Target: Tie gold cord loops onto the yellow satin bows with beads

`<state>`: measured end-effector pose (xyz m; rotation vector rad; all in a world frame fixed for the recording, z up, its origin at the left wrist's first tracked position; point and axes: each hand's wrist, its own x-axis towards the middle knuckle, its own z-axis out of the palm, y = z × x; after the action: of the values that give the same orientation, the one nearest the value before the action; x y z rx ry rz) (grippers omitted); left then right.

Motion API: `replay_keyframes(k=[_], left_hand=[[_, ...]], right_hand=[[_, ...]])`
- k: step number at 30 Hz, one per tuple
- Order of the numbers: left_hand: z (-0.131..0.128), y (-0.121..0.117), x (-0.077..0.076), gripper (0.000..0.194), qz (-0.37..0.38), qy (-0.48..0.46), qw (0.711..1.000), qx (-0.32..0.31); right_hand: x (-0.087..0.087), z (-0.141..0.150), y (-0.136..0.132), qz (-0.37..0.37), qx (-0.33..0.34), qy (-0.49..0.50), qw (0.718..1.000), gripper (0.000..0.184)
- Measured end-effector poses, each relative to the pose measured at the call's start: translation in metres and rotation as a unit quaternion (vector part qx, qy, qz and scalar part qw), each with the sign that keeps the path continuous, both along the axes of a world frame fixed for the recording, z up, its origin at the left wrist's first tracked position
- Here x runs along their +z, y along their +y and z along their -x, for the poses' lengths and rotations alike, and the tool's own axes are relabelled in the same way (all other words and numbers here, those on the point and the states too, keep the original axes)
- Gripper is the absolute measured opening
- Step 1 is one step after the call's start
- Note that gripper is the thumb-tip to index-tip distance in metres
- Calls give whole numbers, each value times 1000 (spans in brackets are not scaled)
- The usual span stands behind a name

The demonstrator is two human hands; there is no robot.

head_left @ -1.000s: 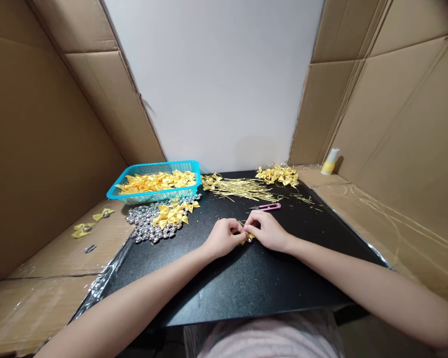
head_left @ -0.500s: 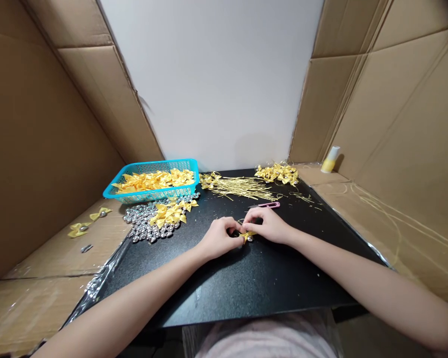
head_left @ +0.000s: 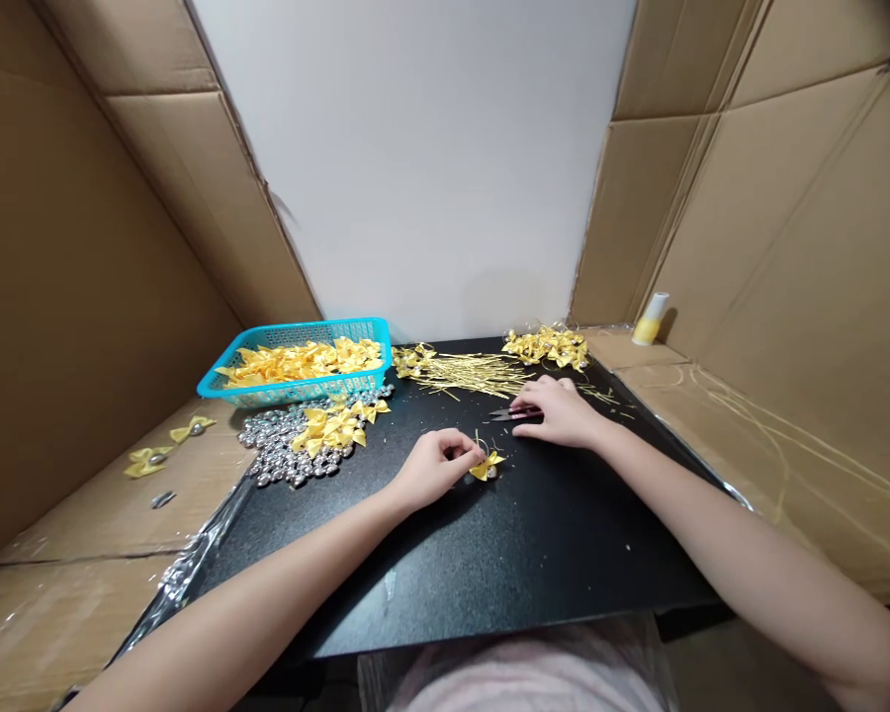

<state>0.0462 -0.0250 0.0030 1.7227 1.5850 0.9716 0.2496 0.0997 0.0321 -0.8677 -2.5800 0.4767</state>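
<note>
A yellow ribbon bow (head_left: 484,469) with a silver bead lies under the fingertips of my left hand (head_left: 441,467). The thumb and index finger of that hand are pinched together on the bow, and a thin gold tie sticks up from it. My right hand (head_left: 556,413) is over a pair of thread snips (head_left: 505,414) on the black tabletop. Its thumb and fingers are apart, on either side of the handles, which they partly hide. The dark pointed blades of the snips face left.
A blue basket (head_left: 387,368) of yellow bows stands back left, with silver beads (head_left: 274,450) and several bows (head_left: 331,427) before it. Gold ties (head_left: 475,374) and beaded bows (head_left: 547,346) lie at the back. A yellow-white spool (head_left: 650,319) stands right; cardboard walls enclose the sides.
My right hand has let go of the bow and moved right and away from me to the thread snips. My left hand stays at the bow, which is more exposed now.
</note>
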Motion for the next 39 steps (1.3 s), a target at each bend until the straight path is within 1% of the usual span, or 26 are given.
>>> replay_keyframes(k=[2,4,8,13,18,21,25,28,33,36,39], left_hand=[[0,0,0,29,-2,-4,1000,-1],[0,0,1,28,-6,-7,1000,0],[0,-1,4,27,-13,-5,1000,0],[1,-2,4,30,-8,6,1000,-2],[1,-3,4,31,-1,5,1000,-22],[1,-4,5,30,-6,9,999,-32],[0,-4,6,29,-11,-9,999,-45],[0,-4,6,28,-7,-25,999,-44],[0,-5,7,28,-5,-31,999,-44],[-1,-6,9,28,-15,-18,999,-45],[-2,-7,10,28,-25,-7,998,-49]], right_hand=[[-1,-7,11,-11,-11,-39,999,21],[-4,-9,16,-17,-18,-64,998,15],[-7,-6,15,-30,-21,-96,995,9],[-7,-3,11,-44,-9,-110,993,10],[-10,-1,11,-55,2,-73,996,16],[-8,1,5,-34,4,-34,999,21],[0,1,-5,13,50,-10,999,24],[4,-1,-5,37,80,-11,996,27],[4,-2,-3,94,127,-40,987,37],[3,-2,-4,111,147,-52,982,33],[1,0,-7,111,154,-49,981,30]])
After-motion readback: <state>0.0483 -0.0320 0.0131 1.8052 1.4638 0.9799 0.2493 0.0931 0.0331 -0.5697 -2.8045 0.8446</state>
